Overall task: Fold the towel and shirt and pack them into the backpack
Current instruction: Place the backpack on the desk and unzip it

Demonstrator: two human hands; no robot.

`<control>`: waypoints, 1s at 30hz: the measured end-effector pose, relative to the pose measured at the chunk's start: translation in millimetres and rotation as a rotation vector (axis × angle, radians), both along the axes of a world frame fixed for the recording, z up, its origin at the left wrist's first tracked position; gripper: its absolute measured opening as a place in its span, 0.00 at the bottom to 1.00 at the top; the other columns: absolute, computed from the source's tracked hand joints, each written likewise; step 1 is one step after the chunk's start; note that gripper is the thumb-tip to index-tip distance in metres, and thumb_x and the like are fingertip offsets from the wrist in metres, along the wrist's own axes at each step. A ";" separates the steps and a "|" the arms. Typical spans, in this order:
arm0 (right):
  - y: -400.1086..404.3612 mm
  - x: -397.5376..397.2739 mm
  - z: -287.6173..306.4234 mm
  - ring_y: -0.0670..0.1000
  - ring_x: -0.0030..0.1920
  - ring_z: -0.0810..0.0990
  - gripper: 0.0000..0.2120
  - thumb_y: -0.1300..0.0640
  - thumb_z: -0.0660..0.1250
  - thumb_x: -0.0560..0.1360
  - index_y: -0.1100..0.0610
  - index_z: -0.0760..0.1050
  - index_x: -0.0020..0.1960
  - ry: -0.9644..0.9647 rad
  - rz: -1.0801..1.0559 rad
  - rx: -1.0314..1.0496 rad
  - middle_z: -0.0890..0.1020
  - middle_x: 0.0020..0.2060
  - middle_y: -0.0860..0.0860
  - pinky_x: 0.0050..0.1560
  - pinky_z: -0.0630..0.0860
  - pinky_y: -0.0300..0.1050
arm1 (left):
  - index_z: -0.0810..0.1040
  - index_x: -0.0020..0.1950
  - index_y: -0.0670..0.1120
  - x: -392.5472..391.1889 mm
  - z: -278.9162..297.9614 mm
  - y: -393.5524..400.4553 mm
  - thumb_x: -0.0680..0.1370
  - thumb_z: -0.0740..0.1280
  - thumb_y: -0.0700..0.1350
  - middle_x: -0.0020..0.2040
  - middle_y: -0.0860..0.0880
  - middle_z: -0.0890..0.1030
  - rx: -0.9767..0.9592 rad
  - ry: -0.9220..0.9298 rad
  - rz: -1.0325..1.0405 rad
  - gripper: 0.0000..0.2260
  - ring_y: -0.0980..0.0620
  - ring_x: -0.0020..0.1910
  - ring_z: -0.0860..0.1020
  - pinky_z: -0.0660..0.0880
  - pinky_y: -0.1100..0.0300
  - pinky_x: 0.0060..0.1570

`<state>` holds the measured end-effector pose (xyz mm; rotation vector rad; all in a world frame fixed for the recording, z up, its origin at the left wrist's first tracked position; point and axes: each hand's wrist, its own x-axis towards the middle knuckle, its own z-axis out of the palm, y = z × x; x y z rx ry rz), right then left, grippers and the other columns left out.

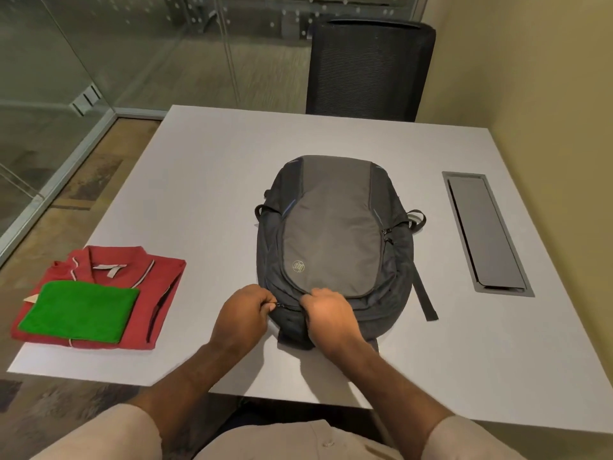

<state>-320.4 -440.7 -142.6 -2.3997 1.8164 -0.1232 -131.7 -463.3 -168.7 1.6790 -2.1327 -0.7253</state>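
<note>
Lying flat on a white table [205,167], a grey backpack [335,240] with left hand [243,313] pinching its zipper pull [278,305] and right hand [326,312] gripping the near fabric, folded green towel [79,312] stacked on folded red shirt [132,270] well to the left.

- The desk [212,180] is a pale grey, square-cornered top, seen from its near edge.
- A dark grey backpack [331,234] lies flat near the middle, front panel up, 1 strap trailing onto the desk at its right.
- A folded red shirt [156,287] lies at the near left corner, well apart from the backpack.
- A long grey cable hatch [487,227] is set flush into the desk's right side.
</note>
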 end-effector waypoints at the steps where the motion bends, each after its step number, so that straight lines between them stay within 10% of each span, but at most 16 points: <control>1: -1.4 -0.7 -0.6 0.54 0.26 0.74 0.17 0.64 0.77 0.48 0.54 0.72 0.30 -0.012 -0.029 0.002 0.74 0.26 0.50 0.28 0.58 0.41 | 0.80 0.42 0.48 4.8 1.6 -4.7 0.78 0.67 0.42 0.40 0.52 0.77 0.008 -0.021 -0.029 0.06 0.53 0.39 0.73 0.68 0.62 0.42; 19: 4.3 -10.6 7.7 0.52 0.33 0.77 0.06 0.63 0.70 0.67 0.52 0.77 0.36 -0.206 -0.239 0.022 0.79 0.31 0.48 0.33 0.74 0.47 | 0.83 0.45 0.42 29.7 31.2 -137.0 0.76 0.65 0.36 0.43 0.44 0.82 0.169 -0.263 -0.046 0.07 0.49 0.39 0.75 0.71 0.57 0.43; 30: 10.1 -6.3 12.0 0.49 0.29 0.76 0.14 0.65 0.75 0.56 0.50 0.76 0.32 -0.142 -0.271 0.041 0.77 0.27 0.45 0.29 0.70 0.40 | 0.82 0.48 0.43 12.0 21.0 -198.8 0.77 0.63 0.37 0.50 0.44 0.82 0.143 -0.272 0.074 0.08 0.43 0.49 0.80 0.74 0.56 0.48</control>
